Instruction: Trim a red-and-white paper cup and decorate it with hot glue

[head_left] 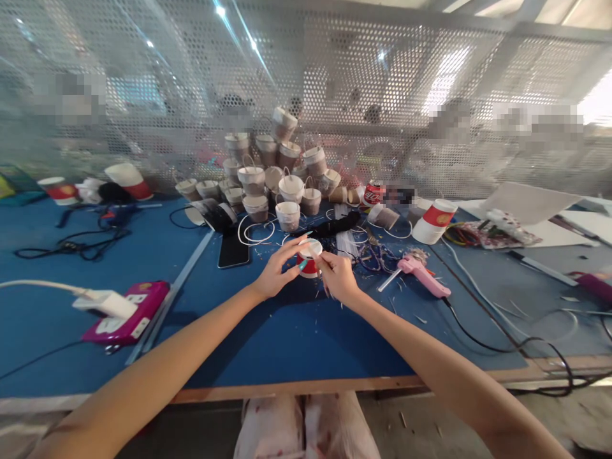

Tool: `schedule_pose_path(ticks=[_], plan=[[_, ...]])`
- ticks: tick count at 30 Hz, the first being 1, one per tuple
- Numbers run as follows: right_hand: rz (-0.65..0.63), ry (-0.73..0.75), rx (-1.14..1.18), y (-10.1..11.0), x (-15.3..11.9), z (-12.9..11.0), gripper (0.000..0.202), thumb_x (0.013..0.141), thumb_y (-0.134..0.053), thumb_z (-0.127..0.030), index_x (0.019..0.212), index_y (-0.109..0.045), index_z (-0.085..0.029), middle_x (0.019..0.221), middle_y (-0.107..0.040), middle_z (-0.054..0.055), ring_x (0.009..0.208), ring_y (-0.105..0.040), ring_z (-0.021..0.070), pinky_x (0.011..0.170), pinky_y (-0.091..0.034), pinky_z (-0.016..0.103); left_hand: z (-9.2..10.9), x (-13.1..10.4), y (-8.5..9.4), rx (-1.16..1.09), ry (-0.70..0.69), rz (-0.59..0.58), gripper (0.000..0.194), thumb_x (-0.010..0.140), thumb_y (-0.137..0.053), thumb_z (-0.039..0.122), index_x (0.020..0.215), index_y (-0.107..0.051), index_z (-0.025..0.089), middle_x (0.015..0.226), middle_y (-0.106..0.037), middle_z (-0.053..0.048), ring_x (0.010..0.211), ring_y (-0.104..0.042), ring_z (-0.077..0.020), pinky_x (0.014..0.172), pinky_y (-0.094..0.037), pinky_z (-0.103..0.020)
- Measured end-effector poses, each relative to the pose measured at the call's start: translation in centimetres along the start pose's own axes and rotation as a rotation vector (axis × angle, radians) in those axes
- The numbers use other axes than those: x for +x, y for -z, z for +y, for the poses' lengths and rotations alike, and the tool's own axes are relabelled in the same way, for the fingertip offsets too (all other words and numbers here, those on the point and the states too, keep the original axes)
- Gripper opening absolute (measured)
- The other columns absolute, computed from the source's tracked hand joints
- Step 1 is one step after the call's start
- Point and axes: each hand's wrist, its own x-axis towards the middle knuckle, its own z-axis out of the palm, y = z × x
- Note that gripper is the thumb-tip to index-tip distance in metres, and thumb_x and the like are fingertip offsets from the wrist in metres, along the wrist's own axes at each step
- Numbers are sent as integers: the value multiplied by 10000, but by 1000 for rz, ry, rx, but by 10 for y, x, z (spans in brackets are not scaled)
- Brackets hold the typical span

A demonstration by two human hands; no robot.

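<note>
Both my hands meet over the middle of the blue table (268, 344). Between them is a small red and white paper cup (308, 257), cut short. My left hand (277, 271) grips its left side with fingers over the rim. My right hand (338, 277) pinches its right edge. Just behind it lie white loops (255, 231) and a black bundle (335, 225). A heap of finished little paper baskets with handles (270, 172) rises farther back.
A pink glue gun (423, 274) with a black cord lies right of my hands. A dark phone (233, 250) lies behind left. A pink power strip (128, 312) sits at left. Paper cups (433, 221), a soda can (372, 192), scraps. Perforated screen behind.
</note>
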Motion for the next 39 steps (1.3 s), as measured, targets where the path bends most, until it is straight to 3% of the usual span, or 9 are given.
schedule_pose_path(ticks=[31,39], plan=[[11,-9,-73,1,-1,-4,453,891,-398,-494,561,-475,-193,343,-415,-41,370,-451,101,419,-295,202,1,1,-1,47,2,29,426,878,-485,371,1288,-508,260,1424,-418,-110,1304,-392,-289,1058,-327,-498],[51,-16,-15,0,-3,-1,471,885,-403,-523,554,-461,-194,341,-428,-49,306,-433,84,402,-318,199,-2,0,-1,38,-3,39,428,876,-487,396,1281,-512,260,1424,-420,-109,1301,-395,-287,1054,-331,-501]])
